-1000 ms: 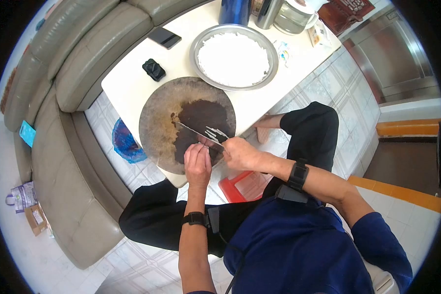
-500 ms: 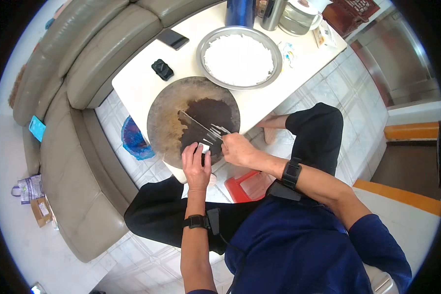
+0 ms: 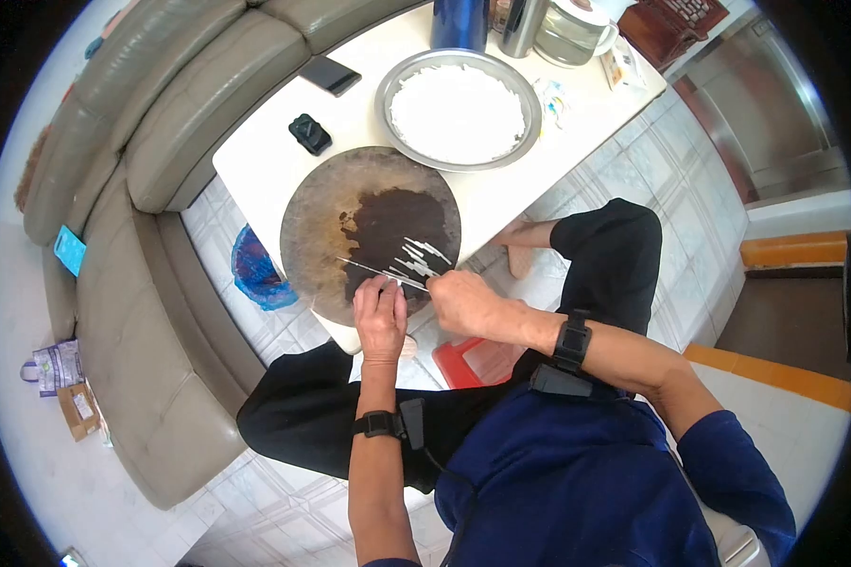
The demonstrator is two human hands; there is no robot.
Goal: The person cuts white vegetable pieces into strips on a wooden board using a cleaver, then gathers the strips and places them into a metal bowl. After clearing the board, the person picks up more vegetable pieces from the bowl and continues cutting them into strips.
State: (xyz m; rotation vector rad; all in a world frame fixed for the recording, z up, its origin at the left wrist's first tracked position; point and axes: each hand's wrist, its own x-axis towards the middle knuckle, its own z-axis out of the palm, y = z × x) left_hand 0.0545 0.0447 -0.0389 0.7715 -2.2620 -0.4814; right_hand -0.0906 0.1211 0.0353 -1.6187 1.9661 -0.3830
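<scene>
My right hand [image 3: 465,302] is closed round the handle of a kitchen knife [image 3: 369,269]. The thin blade points left across a round, dark-stained chopping board [image 3: 317,203]. Just in front of the blade, my left hand [image 3: 380,319] presses its bent fingers down on a small white block of food, mostly hidden by fingers and knife. Several thin white strips [image 3: 421,257] lie on the wet dark part of the board, beyond the blade. Farther back, a round metal tray [image 3: 388,128] is heaped with white strips [image 3: 456,104].
The board sits on a cream table [image 3: 246,156] with a phone [image 3: 331,76], a small black object [image 3: 310,134], a blue container [image 3: 459,24] and a glass jug [image 3: 569,36]. A red plastic stool [image 3: 477,364] stands below, a blue bag [image 3: 258,269] left of the table.
The knife has moved toward me, from over the strips to beside my left fingers, its blade now seen edge-on. My right hand has shifted slightly nearer; the left stays at the white block.
</scene>
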